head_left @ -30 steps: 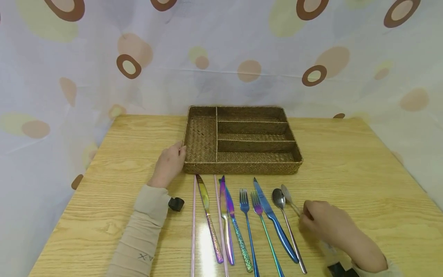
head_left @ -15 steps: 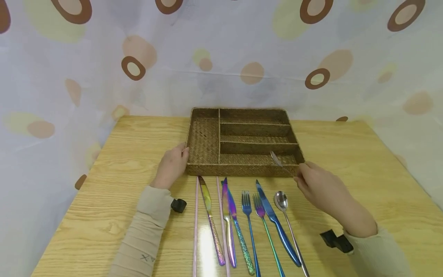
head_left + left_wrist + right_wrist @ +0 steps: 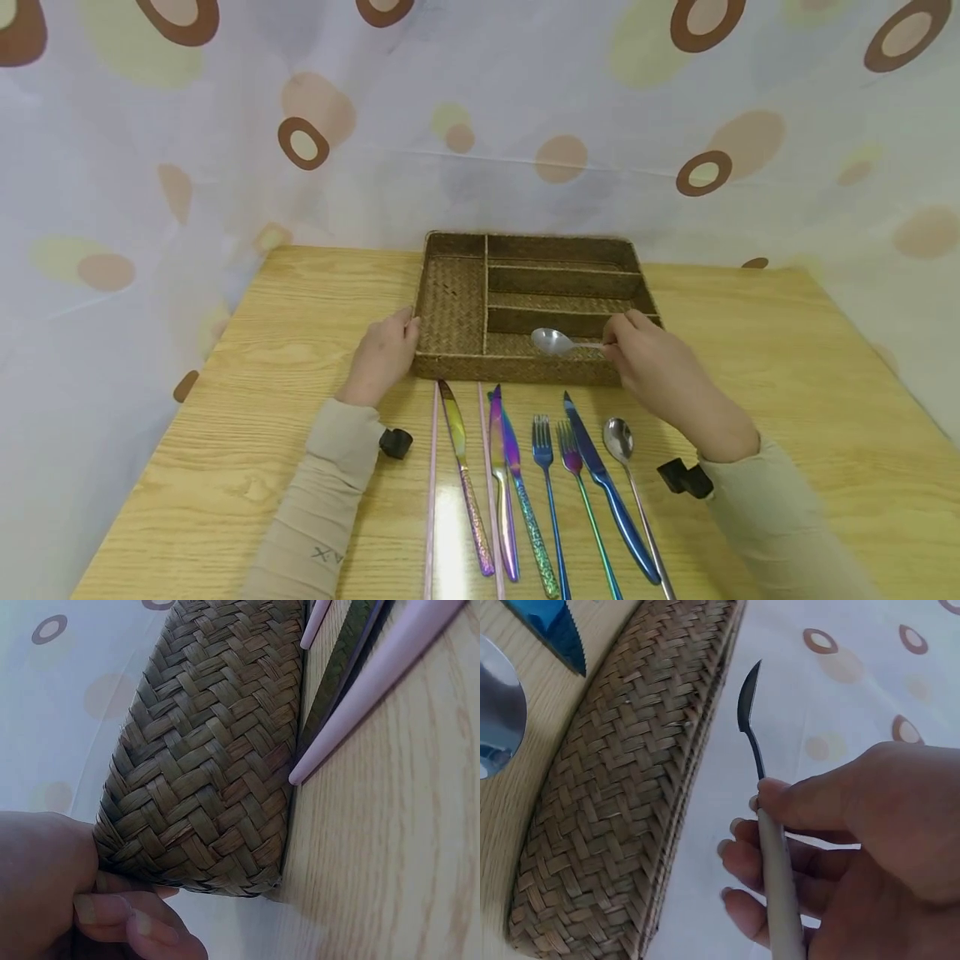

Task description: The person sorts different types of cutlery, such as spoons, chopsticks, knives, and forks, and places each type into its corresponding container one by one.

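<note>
My right hand (image 3: 662, 367) pinches a spoon (image 3: 552, 341) by its handle, held over the front compartment of the woven cutlery tray (image 3: 525, 368). In the right wrist view the spoon (image 3: 749, 697) shows a metal bowl and a pale handle (image 3: 776, 877) between thumb and fingers, above the tray's rim. My left hand (image 3: 384, 354) grips the tray's left side near the front corner. The left wrist view has its thumb and curled fingers (image 3: 124, 919) at that woven corner (image 3: 202, 795). All the tray's visible compartments hold nothing.
In front of the tray lie two pink sticks (image 3: 431, 500), several iridescent knives (image 3: 457, 442), a blue knife (image 3: 611, 492), two forks (image 3: 542, 446) and a silver spoon (image 3: 618, 439). A patterned cloth (image 3: 480, 108) hangs behind the wooden table (image 3: 225, 467).
My right hand has lifted the pale-handled spoon from the table's right side and carried it up and left over the tray. My left hand has stayed at the tray's side.
</note>
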`<state>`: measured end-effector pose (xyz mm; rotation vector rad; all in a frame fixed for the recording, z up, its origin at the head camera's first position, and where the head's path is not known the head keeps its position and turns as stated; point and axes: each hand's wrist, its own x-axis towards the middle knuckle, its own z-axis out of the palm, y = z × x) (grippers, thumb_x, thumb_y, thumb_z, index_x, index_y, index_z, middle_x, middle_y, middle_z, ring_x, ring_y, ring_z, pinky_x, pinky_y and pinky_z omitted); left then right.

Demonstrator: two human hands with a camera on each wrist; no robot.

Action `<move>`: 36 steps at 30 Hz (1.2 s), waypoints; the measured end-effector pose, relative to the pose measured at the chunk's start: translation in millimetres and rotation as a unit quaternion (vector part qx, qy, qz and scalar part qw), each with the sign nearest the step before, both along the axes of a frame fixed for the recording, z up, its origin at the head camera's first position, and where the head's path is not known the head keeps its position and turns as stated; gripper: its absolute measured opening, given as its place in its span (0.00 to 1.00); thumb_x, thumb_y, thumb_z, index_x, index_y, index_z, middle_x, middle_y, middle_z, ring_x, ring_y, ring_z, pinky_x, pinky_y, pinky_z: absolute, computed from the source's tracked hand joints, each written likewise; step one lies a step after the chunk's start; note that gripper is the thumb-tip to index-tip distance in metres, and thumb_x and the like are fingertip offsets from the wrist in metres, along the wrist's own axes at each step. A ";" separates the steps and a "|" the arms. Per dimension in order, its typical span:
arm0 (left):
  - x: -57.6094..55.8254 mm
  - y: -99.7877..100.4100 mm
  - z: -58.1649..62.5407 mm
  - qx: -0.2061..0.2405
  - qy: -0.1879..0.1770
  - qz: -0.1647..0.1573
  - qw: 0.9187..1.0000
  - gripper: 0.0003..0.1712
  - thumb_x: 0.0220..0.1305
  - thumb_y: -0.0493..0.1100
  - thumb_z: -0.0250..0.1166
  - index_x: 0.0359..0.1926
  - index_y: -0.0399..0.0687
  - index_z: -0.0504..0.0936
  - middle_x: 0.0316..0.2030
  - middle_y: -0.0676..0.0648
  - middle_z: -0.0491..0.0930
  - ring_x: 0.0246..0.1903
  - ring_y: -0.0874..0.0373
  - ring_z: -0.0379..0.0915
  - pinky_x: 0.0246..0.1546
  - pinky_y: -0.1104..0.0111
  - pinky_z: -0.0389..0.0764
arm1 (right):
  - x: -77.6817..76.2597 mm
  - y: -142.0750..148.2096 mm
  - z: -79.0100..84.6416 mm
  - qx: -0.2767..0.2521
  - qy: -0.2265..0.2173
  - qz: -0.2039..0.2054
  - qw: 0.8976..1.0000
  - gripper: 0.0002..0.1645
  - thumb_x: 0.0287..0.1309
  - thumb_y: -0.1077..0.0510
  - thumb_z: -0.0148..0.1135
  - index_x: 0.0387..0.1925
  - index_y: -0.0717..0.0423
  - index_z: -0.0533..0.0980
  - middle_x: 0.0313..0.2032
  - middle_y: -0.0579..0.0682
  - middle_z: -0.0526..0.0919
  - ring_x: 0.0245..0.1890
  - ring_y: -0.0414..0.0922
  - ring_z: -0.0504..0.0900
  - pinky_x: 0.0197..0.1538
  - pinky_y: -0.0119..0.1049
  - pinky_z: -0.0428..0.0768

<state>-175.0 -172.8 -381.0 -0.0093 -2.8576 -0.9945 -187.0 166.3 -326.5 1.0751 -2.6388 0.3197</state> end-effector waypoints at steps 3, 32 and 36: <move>0.1 1.0 0.8 0.000 0.000 0.001 1.000 0.16 0.73 0.45 0.41 0.37 0.42 0.72 0.15 0.47 0.64 0.12 0.57 0.58 0.11 0.67 0.62 | -10.1 -5.2 -3.2 0.005 -0.021 0.004 1.000 0.02 0.59 0.66 0.55 0.35 0.61 0.71 0.29 0.52 0.72 0.24 0.44 0.66 0.24 0.37 0.70; 1.7 1.8 -0.3 -0.009 0.014 -0.003 1.000 0.17 0.73 0.45 0.41 0.28 0.44 0.67 0.15 0.47 0.63 0.12 0.58 0.57 0.11 0.70 0.59 | -41.7 -12.9 -46.4 0.006 -0.204 -0.035 0.978 0.20 0.70 0.47 0.40 0.45 0.55 0.74 0.40 0.50 0.76 0.37 0.46 0.74 0.38 0.47 0.74; 1.5 1.6 0.2 -0.009 0.018 -0.003 1.000 0.17 0.73 0.45 0.41 0.28 0.44 0.68 0.15 0.47 0.63 0.12 0.58 0.57 0.11 0.70 0.59 | -34.9 -9.4 -42.5 -0.046 -0.172 -0.016 0.984 0.15 0.68 0.50 0.45 0.43 0.54 0.73 0.39 0.49 0.75 0.34 0.44 0.71 0.37 0.44 0.73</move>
